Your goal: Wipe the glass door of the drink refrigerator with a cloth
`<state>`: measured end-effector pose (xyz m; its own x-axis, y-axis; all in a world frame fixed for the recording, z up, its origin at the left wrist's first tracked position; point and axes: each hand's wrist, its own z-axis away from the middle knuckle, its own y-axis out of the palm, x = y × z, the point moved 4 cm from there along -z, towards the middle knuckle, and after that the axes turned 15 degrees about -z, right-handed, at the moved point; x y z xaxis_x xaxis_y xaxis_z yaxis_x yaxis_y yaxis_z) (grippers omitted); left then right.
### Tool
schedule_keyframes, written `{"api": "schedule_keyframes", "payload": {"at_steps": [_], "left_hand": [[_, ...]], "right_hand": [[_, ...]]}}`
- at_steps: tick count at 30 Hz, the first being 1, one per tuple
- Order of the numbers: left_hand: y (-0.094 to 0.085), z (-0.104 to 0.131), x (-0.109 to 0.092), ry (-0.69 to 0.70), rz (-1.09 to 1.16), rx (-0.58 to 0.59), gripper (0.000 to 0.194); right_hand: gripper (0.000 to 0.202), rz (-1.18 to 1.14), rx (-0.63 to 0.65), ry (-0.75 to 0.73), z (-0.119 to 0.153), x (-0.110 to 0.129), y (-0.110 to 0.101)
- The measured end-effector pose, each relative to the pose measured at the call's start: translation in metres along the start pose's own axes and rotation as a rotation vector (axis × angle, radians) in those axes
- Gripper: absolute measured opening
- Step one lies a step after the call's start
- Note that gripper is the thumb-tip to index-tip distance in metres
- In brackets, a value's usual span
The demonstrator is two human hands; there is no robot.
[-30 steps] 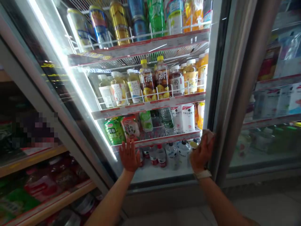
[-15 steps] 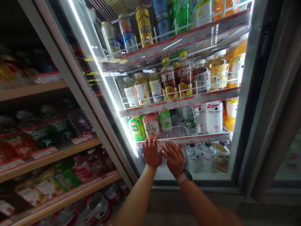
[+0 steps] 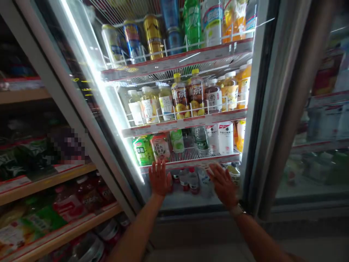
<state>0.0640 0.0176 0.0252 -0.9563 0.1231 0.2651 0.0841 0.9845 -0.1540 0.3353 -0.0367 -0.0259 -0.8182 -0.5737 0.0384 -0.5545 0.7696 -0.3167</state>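
My left hand [image 3: 159, 179] lies flat with fingers spread against the glass door [image 3: 188, 202] of a lit drinks cooler, in front of its lower shelf edge. To its right, my right hand [image 3: 225, 183] presses on the glass, fingers stretched and slightly blurred. A pale cloth showed under its fingers a moment ago; now the fingers mostly hide it. Behind the glass near my left fingertips are a red-labelled drink [image 3: 160, 145] and a green-labelled drink [image 3: 143, 150]. Small bottles [image 3: 193, 181] show between my hands.
Inside the cooler, iced tea bottles [image 3: 196, 92] and cans [image 3: 153, 36] fill upper shelves. A dark door frame [image 3: 263, 109] runs down the right, beside another glass-fronted cooler [image 3: 313, 145]. Open shelves [image 3: 62, 225] with packed drinks stand close on the left.
My right hand has slid right across the glass, away from my left hand, widening the gap. The view has shifted right; my left hand stays flat below the red-labelled drink.
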Motion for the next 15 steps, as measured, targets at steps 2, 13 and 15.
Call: {"api": "schedule_keyframes", "payload": {"at_steps": [2, 13, 15], "left_hand": [[-0.001, -0.002, -0.001, -0.005, 0.010, -0.024, 0.065], [-0.008, -0.009, -0.006, 0.013, -0.012, -0.054, 0.064], [-0.007, -0.006, -0.005, 0.013, -0.016, -0.035, 0.064]], "right_hand": [[0.064, 0.075, -0.128, 0.172, 0.002, -0.032, -0.022], [0.059, -0.029, -0.642, 0.489, -0.052, 0.001, 0.007], [0.060, -0.042, -0.605, 0.427, -0.067, 0.030, 0.023]]}}
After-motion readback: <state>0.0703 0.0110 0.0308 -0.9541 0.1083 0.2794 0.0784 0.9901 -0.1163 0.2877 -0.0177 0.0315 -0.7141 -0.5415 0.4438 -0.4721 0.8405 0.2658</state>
